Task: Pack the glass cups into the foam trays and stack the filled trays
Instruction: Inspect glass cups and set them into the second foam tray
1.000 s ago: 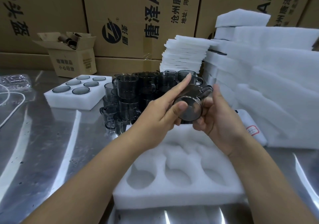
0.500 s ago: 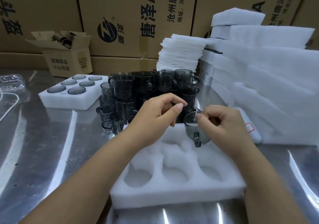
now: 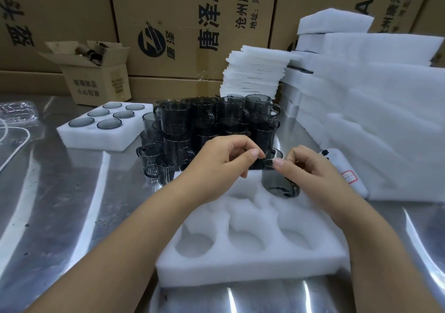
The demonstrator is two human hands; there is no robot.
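A white foam tray [image 3: 252, 264] with several round holes lies in front of me on the steel table. A smoky glass cup [image 3: 274, 180] sits slightly tilted in its far right hole, handle toward me. My right hand [image 3: 313, 170] pinches the cup's rim from the right. The thumb and forefinger of my left hand [image 3: 221, 158] pinch at the rim's left side. The tray's other visible holes hold nothing. Behind the tray stands a pile of loose grey glass cups [image 3: 183, 120]. A filled foam tray [image 3: 79, 136] of cups lies at the left.
Stacked foam trays [image 3: 385, 120] fill the right side, with a pile of thin foam sheets [image 3: 255, 71] behind the cups. A small open carton [image 3: 96, 81], a plastic bag [image 3: 16, 112] and a white cord [image 3: 14, 149] are at the left. Large cartons wall the back.
One second ago both hands held the cup up, bottom toward me. It was then turned upright and lowered; now it rests in the tray's far right hole with both hands at its rim.
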